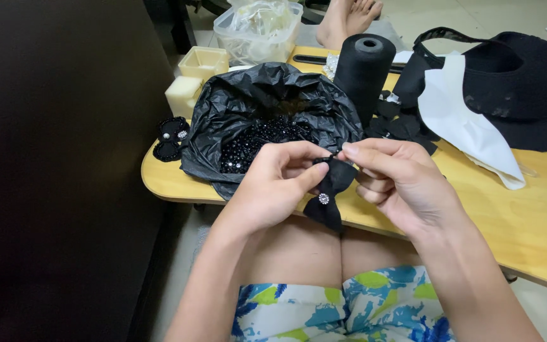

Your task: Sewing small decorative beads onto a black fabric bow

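Both hands hold a small black fabric bow [328, 193] with a shiny round stud at its middle, just above my lap at the table's near edge. My left hand [273, 183] pinches the bow's top left from the side. My right hand [400, 180] pinches its top right with thumb and forefinger. Right behind my hands an open black plastic bag [223, 107] lies on the table, full of small black beads [254, 139].
On the low wooden table [527, 209] stand a black thread cone [363, 69], a black hat with white fabric [476, 120], black fabric pieces [400, 123], a finished bow [171, 138] at the left edge, cream boxes [194, 79] and a clear plastic tub [257, 28]. A person's bare feet [346, 18] lie beyond.
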